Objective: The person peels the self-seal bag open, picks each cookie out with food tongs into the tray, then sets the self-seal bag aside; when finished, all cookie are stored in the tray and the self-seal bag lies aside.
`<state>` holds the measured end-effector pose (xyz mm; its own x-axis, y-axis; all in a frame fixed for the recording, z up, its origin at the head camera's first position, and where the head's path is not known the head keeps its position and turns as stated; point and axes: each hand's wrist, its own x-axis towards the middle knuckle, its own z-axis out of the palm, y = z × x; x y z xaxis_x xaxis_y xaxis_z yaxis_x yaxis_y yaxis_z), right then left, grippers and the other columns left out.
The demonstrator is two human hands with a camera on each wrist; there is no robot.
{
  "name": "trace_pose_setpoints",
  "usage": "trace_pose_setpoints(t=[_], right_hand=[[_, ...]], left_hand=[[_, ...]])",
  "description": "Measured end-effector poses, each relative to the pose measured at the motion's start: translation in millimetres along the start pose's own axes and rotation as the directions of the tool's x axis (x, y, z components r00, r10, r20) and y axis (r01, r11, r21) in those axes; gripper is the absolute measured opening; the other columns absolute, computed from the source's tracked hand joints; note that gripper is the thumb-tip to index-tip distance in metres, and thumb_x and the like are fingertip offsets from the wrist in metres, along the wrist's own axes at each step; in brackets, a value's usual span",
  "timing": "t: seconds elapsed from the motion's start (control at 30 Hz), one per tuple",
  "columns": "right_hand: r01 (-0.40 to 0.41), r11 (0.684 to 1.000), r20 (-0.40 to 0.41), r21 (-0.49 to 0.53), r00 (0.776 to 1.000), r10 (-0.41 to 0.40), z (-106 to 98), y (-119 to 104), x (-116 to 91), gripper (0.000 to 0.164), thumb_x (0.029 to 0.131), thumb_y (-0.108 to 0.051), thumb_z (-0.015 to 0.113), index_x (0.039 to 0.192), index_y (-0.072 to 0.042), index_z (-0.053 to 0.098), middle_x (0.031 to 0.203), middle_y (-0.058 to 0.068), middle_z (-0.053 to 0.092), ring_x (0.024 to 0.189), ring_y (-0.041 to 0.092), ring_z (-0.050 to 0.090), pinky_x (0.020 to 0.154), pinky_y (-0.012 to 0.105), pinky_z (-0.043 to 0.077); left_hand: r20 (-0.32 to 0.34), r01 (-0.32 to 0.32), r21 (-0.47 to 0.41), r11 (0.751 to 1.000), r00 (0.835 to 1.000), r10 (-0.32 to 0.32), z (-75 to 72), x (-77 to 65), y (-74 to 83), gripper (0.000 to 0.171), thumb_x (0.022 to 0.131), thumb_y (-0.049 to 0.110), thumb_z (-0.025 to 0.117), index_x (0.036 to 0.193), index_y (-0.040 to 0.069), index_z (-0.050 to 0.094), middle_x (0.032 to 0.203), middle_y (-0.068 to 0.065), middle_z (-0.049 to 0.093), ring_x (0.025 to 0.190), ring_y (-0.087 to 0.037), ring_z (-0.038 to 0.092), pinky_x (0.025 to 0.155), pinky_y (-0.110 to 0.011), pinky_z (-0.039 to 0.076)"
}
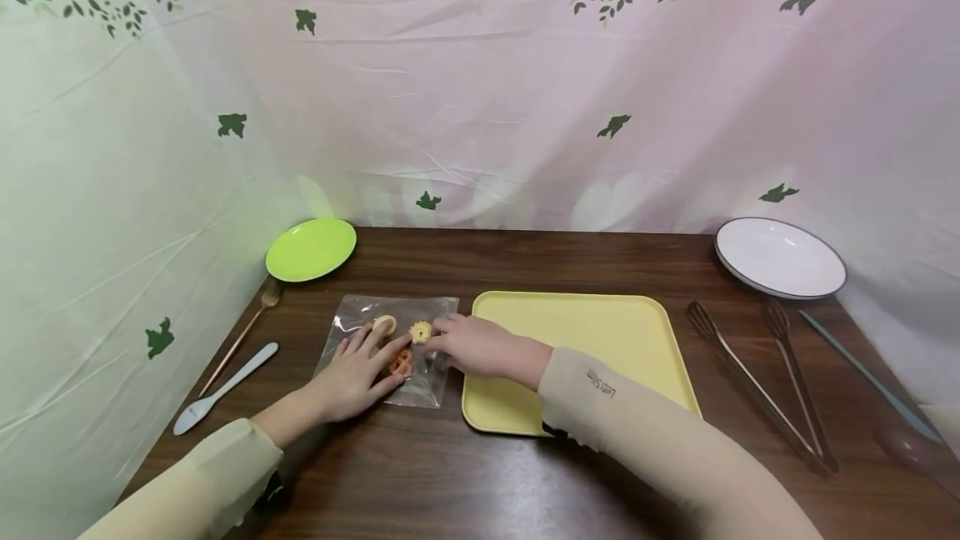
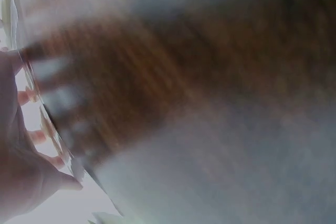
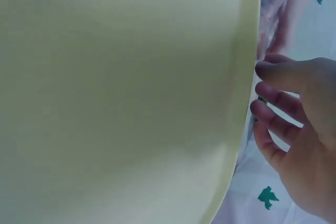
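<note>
A clear plastic bag [image 1: 431,386] lies flat on the table, with a round biscuit [image 1: 386,323], a flower-shaped cookie [image 1: 421,332] and an orange-brown pretzel [image 1: 401,362] showing in its area. My left hand [image 1: 352,382] rests spread over the bag's left part, its fingers fairly straight and partly covering the snacks. From the right, my right hand [image 1: 480,344] reaches across the tray's left rim and pinches the bag near its right edge. In the right wrist view, the right hand's thumb and forefinger meet beside the crinkled plastic; the other fingers curl loosely. The exact contact is partly hidden.
A yellow tray [image 1: 585,315] lies under the right forearm. At the left are a green plate [image 1: 311,250], a fork [image 1: 238,344] and a pale spreader [image 1: 225,390]. Right of the tray are metal tongs [image 1: 757,382], a white plate [image 1: 780,257] and a blue-grey utensil [image 1: 870,375].
</note>
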<state>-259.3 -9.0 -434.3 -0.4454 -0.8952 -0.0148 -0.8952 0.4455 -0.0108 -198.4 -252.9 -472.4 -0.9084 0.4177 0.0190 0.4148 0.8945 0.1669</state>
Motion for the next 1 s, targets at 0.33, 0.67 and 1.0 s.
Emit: trace_pose_setpoints(t=[0.33, 0.67, 1.0], right_hand=[[-0.017, 0.999, -0.086, -0.042, 0.996, 0.013, 7, 7, 13, 0.007, 0.086, -0.023, 0.07, 0.087, -0.03, 0.071, 0.1, -0.012, 0.06, 0.092, 0.009, 0.055, 0.071, 0.024, 0.048], [0.001, 0.996, -0.126, -0.091, 0.992, -0.012, 5, 11, 11, 0.01, 0.085, -0.02, 0.067, 0.086, -0.03, 0.07, 0.111, -0.017, 0.064, 0.099, 0.008, 0.054, 0.075, 0.026, 0.047], [-0.024, 0.993, -0.202, -0.116, 0.979, 0.0, 3, 20, -12, 0.007, 0.087, -0.023, 0.066, 0.088, -0.028, 0.07, 0.115, -0.015, 0.064, 0.093, 0.01, 0.054, 0.074, 0.025, 0.046]], left_hand=[[-0.005, -0.014, 0.012, 1.0, 1.0, 0.014, 0.0, 0.9, 2.9, 0.058, 0.094, 0.053, 0.048, 0.146, 0.03, 0.036, 0.154, -0.011, 0.025, 0.139, -0.043, 0.024, 0.098, -0.069, 0.027], [0.008, 0.038, -0.009, 0.999, 0.999, -0.038, -5.4, -4.5, 4.0, 0.058, 0.093, 0.054, 0.05, 0.145, 0.031, 0.037, 0.154, -0.01, 0.025, 0.138, -0.044, 0.025, 0.096, -0.071, 0.027], [0.004, 0.023, -0.013, 1.0, 1.0, -0.023, -3.4, 1.8, 4.3, 0.058, 0.093, 0.053, 0.051, 0.145, 0.031, 0.037, 0.154, -0.009, 0.025, 0.138, -0.044, 0.024, 0.097, -0.071, 0.027]])
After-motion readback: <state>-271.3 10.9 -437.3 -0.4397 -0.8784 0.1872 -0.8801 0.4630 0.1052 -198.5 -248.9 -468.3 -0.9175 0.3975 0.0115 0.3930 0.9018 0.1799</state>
